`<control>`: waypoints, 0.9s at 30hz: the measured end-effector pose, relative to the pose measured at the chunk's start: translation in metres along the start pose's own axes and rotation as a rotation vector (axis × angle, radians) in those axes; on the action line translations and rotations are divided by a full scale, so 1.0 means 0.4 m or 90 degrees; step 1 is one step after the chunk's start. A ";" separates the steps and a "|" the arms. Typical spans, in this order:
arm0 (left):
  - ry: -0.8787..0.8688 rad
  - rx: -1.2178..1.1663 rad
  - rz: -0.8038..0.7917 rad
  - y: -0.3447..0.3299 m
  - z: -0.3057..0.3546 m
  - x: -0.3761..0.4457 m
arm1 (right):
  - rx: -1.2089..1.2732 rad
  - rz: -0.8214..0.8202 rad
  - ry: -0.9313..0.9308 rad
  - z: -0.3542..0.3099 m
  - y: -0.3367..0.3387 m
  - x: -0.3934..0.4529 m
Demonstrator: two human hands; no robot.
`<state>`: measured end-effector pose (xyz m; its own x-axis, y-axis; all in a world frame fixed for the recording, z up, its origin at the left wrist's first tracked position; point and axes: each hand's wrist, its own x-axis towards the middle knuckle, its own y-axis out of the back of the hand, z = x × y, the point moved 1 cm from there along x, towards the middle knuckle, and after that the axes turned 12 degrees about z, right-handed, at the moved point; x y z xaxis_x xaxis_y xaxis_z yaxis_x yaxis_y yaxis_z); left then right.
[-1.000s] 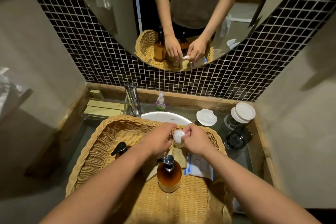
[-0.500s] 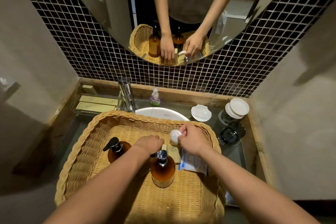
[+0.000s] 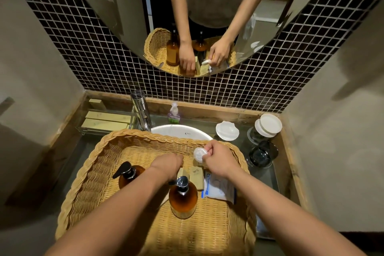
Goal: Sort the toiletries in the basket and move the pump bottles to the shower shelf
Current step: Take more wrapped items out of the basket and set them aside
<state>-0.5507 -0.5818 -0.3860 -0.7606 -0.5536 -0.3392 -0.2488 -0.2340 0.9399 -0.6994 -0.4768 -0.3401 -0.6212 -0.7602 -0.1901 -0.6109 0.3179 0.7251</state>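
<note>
A wicker basket (image 3: 133, 134) sits over the sink counter. Inside stand two amber pump bottles, one with a black pump (image 3: 129, 174) at the left and one with a silver pump (image 3: 182, 199) in the middle. My left hand (image 3: 167, 163) reaches down just behind the silver-pump bottle, fingers curled onto a small tan box (image 3: 182, 172). A second tan box (image 3: 197, 174) and a blue-and-white packet (image 3: 219, 188) lie to the right. My right hand (image 3: 218, 160) pinches a small white round item (image 3: 200, 154) above the basket's far right rim.
Behind the basket are a chrome faucet (image 3: 141, 110), a white basin (image 3: 180, 131), a small soap bottle (image 3: 174, 113) and a white dish (image 3: 227, 130). Lidded glass jars (image 3: 268, 125) and a dark glass (image 3: 260, 155) stand at the right. Walls close in on both sides.
My left hand let go of the white round item and dropped into the basket onto the tan box. My right hand keeps the white item near the far rim.
</note>
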 end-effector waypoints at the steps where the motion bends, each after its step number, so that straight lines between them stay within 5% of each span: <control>1: 0.015 -0.031 0.013 0.011 -0.003 0.002 | 0.001 -0.002 0.000 -0.002 0.002 0.002; 13: 0.070 -0.209 0.152 0.140 -0.023 -0.022 | 0.041 0.012 0.013 -0.044 0.036 -0.009; 27: 0.033 -0.262 0.159 0.216 -0.005 -0.057 | 0.044 0.043 0.023 -0.065 0.101 -0.034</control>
<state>-0.5536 -0.5912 -0.2971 -0.7333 -0.6699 -0.1162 0.2033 -0.3792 0.9027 -0.7029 -0.4683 -0.2910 -0.6447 -0.7555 -0.1167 -0.6013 0.4069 0.6877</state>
